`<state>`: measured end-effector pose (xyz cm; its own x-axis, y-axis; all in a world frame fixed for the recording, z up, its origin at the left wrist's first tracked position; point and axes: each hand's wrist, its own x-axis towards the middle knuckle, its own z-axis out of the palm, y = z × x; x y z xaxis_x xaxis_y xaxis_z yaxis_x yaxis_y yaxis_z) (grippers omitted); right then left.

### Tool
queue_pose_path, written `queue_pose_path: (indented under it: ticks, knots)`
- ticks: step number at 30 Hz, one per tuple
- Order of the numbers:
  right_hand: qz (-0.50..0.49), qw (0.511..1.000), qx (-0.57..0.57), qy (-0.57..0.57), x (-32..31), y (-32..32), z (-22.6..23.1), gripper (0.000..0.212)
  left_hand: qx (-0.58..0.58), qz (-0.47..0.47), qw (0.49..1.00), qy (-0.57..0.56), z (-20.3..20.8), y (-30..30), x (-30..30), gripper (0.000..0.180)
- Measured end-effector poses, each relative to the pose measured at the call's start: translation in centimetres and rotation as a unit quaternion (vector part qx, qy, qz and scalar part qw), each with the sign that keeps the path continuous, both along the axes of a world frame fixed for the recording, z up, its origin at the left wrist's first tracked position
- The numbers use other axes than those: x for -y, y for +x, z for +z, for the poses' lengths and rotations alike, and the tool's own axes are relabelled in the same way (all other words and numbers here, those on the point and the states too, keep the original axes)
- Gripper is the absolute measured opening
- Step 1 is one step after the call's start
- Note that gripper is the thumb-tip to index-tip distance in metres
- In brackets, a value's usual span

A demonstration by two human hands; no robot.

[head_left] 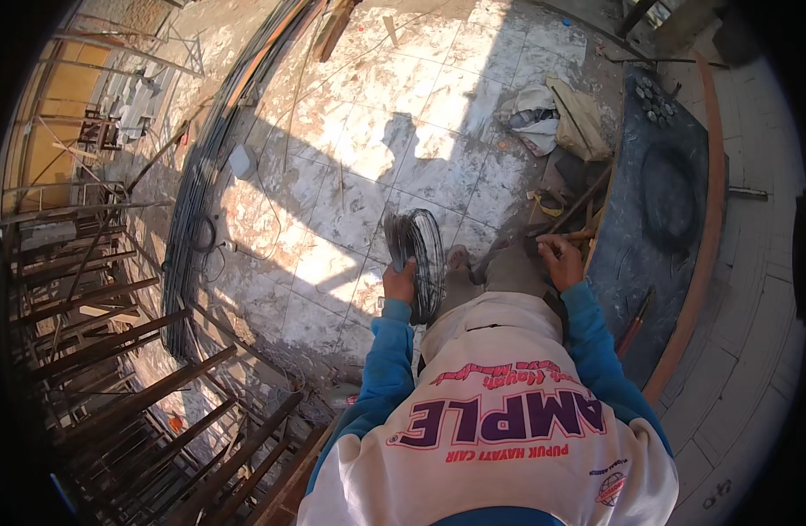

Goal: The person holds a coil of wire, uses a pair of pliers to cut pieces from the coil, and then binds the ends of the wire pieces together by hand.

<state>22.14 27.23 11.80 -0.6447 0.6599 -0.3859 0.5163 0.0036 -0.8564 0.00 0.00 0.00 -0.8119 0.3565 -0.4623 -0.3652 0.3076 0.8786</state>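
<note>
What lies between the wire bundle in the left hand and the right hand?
In the head view, the person's trousered legs and a foot lie between the wire bundle and the right hand.

We see long dark rods (178,272) lying left on the pale tiled floor (328,232), and a red-handled tool (634,324) on the right-hand dark board (627,206).

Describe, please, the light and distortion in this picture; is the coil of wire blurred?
Head view: sun brightens the floor, cut by sharp shadows, one of a head and shoulders; head view: the plank at right looks curved, and the corners are black; head view: the coil in the left hand shows separate strands, without clear blur.
</note>
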Motion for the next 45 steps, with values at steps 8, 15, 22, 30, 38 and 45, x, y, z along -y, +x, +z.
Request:
queue_pose_path:
  ticks: [8, 15, 22, 30, 38, 45]
  knots:
    - [0.149, 0.977, -0.139, -0.065, 3.7, -9.9, 3.3, 0.038, 0.109, -0.014, 0.990, 0.082, 14.5, 0.5, -9.8, 0.021]
    - [0.028, 0.951, -0.148, 0.271, -3.1, -3.5, 7.3, 0.079, -0.112, -0.413, 0.901, -0.074, 20.6, 2.9, -16.1, 0.031]
    - [0.074, 0.958, -0.093, 0.262, -6.6, 3.4, 6.5, 0.056, -0.321, -0.736, 0.567, -0.185, 28.3, 5.2, -27.8, 0.032]
    - [-0.313, 0.933, -0.070, 0.163, -0.3, 9.3, 5.5, 0.027, -0.394, -0.874, 0.279, -0.047, 27.6, 12.7, -37.3, 0.030]
    - [-0.566, 0.806, 0.107, 0.139, 5.0, 10.9, 13.1, 0.022, -0.312, -0.932, 0.106, 0.151, 27.5, 20.5, -40.4, 0.040]
    - [-0.697, 0.691, 0.186, 0.056, 7.4, 11.4, 13.1, 0.021, -0.175, -0.961, 0.072, 0.200, 23.4, 26.6, -40.2, 0.027]
